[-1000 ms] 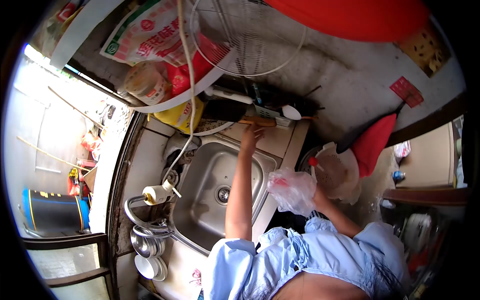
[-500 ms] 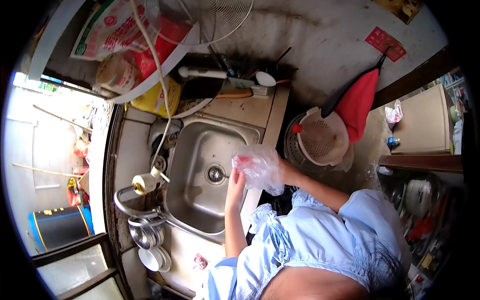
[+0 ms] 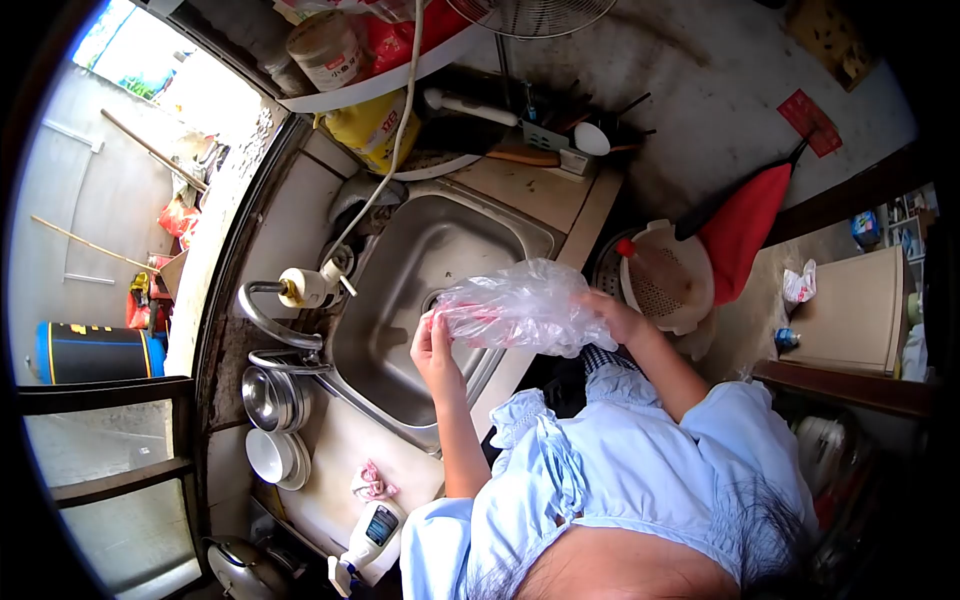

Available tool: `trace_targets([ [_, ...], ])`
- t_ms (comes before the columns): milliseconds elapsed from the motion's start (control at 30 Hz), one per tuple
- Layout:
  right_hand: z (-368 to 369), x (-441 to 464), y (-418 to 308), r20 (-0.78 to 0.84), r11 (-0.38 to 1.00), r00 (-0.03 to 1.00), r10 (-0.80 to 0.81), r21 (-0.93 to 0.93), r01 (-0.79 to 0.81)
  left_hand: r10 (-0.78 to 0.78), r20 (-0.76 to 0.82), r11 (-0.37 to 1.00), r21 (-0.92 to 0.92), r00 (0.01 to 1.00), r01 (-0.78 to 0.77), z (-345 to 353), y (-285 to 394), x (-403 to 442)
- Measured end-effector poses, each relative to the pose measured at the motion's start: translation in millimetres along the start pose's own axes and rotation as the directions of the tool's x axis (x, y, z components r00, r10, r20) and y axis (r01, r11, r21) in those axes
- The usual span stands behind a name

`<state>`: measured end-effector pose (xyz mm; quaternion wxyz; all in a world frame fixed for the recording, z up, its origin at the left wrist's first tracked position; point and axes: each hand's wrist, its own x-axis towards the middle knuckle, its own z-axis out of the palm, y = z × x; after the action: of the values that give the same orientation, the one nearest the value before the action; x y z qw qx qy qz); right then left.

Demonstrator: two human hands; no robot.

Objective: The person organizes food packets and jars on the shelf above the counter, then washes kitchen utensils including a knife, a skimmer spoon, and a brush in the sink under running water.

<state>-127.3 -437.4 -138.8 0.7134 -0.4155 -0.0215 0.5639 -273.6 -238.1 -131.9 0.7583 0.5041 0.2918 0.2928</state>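
Observation:
A crumpled clear plastic bag with some red in it is stretched between my two hands, over the right edge of the steel sink. My left hand pinches the bag's left end with closed fingers. At its other end my right hand grips the plastic, its fingertips partly hidden by the bag. The drain is partly covered by the bag.
A curved faucet stands left of the sink, near stacked bowls and a spray bottle. Behind the sink lies a brown-handled tool. A white colander is at the right, below a red cloth.
My left hand has come back from the counter behind the sink and taken hold of the bag. The bag is now stretched out wider between both hands. The view has shifted.

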Motion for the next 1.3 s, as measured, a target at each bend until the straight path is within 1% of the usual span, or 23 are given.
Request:
trace_targets([
  [67, 12.7, 4.9, 4.7, -0.074, 0.998, 0.997, -0.015, -0.067, 0.010, 0.192, 0.122, 0.964, 0.164, 0.974, -0.211, 3.6, -0.4, -4.6],
  [100, 16.7, 6.0, 3.8, -0.151, 0.991, 0.988, -0.036, -0.132, 0.016, 0.192, 0.209, 0.971, 0.101, 0.959, -0.216, 18.0, 8.4, -11.1],
  [133, 10.5, 9.6, 8.5, -0.085, 0.995, 0.995, -0.045, -0.096, 0.036, 0.163, 0.287, 0.923, 0.295, 0.944, -0.248, 23.3, 15.2, -19.7],
  [167, 5.3, 25.1, 39.9, -0.031, 0.874, 0.919, -0.392, -0.325, 0.362, 0.119, 0.388, 0.838, 0.455, 0.914, -0.302, 32.1, 15.8, -23.2],
  [200, 5.2, 26.3, 40.1, 0.038, 0.884, 0.942, -0.335, -0.334, 0.328, 0.115, 0.407, 0.840, 0.447, 0.906, -0.308, 38.5, 10.9, -26.3],
  [267, 18.4, 24.6, 47.1, 0.158, 0.919, 0.967, -0.202, -0.312, 0.243, 0.085, 0.584, 0.485, 0.683, 0.807, -0.546, 43.4, -4.7, -30.7],
  [333, 41.5, 23.6, 49.9, 0.216, 0.942, 0.967, -0.133, -0.276, 0.191, 0.119, 0.510, 0.585, 0.657, 0.852, -0.475, 18.3, -35.8, -24.7],
  [400, 43.6, 15.7, 48.3, 0.226, 0.900, 0.952, -0.204, -0.339, 0.273, 0.147, 0.383, 0.739, 0.571, 0.912, -0.359, 18.4, -43.9, -26.0],
  [433, 45.1, 18.8, 51.0, 0.226, 0.901, 0.953, -0.203, -0.338, 0.273, 0.146, 0.383, 0.739, 0.572, 0.912, -0.358, 12.1, -43.3, -28.2],
  [500, 35.4, 12.8, 57.6, 0.044, 0.667, 0.904, -0.424, -0.661, 0.345, 0.242, 0.364, 0.711, 0.564, 0.900, -0.419, 11.9, -48.8, -31.6],
  [567, 31.3, 11.3, 54.5, 0.019, 0.682, 0.916, -0.401, -0.662, 0.312, 0.229, 0.389, 0.712, 0.558, 0.893, -0.426, 15.6, -46.4, -33.0],
  [633, 31.5, 8.1, 46.3, 0.177, 0.701, 0.913, -0.367, -0.594, 0.396, 0.166, 0.507, 0.674, 0.568, 0.846, -0.473, 17.0, -39.1, -34.1],
  [767, 24.6, -4.5, 39.6, 0.193, 0.790, 0.922, -0.335, -0.475, 0.387, 0.091, 0.616, 0.655, 0.555, 0.782, -0.513, 26.9, -26.3, -31.7],
  [833, 10.9, -11.0, 39.4, 0.229, 0.614, 0.867, -0.443, -0.627, 0.479, 0.053, 0.686, 0.596, 0.561, 0.726, -0.574, 28.8, -20.3, -31.0],
  [867, -7.4, -16.3, 25.7, 0.045, 0.625, 0.918, -0.394, -0.719, 0.304, 0.054, 0.683, 0.597, 0.562, 0.728, -0.572, 23.9, -21.4, -32.5],
  [900, -35.9, -22.3, 3.2, -0.140, 0.622, 0.928, -0.346, -0.774, 0.115, 0.059, 0.575, 0.666, 0.586, 0.816, -0.461, 15.3, -24.3, -33.9],
  [933, -78.9, -23.7, -8.6, -0.024, 0.003, 0.549, -0.835, -0.999, -0.039, 0.064, 0.441, 0.731, 0.590, 0.895, -0.343, 5.6, -25.1, -35.7],
  [1000, -102.8, -23.6, -15.0, 0.043, -0.181, 0.577, -0.816, -0.966, -0.183, 0.084, 0.472, 0.689, 0.609, 0.877, -0.394, -7.5, -25.5, -35.7],
  [1033, -129.9, -13.0, -15.4, -0.076, -0.251, 0.666, -0.742, -0.889, -0.382, 0.130, 0.475, 0.644, 0.627, 0.870, -0.439, -11.3, -24.0, -36.0],
  [1067, -122.2, -17.2, -19.2, -0.076, -0.236, 0.674, -0.735, -0.903, -0.358, 0.117, 0.461, 0.673, 0.615, 0.880, -0.411, -11.5, -23.4, -36.1],
  [1133, -158.5, -3.8, -17.5, -0.064, -0.383, 0.793, -0.606, -0.850, -0.361, 0.173, 0.418, 0.635, 0.645, 0.892, -0.425, -19.5, -17.2, -37.9],
  [1267, -153.1, -8.7, -27.8, -0.258, -0.251, 0.834, -0.487, -0.874, -0.416, 0.172, 0.407, 0.646, 0.641, 0.897, -0.415, -30.3, -25.0, -48.2],
  [1300, -151.7, -19.5, -28.4, -0.234, -0.210, 0.815, -0.530, -0.895, -0.393, 0.169, 0.390, 0.644, 0.652, 0.905, -0.401, -32.2, -24.5, -47.4],
])
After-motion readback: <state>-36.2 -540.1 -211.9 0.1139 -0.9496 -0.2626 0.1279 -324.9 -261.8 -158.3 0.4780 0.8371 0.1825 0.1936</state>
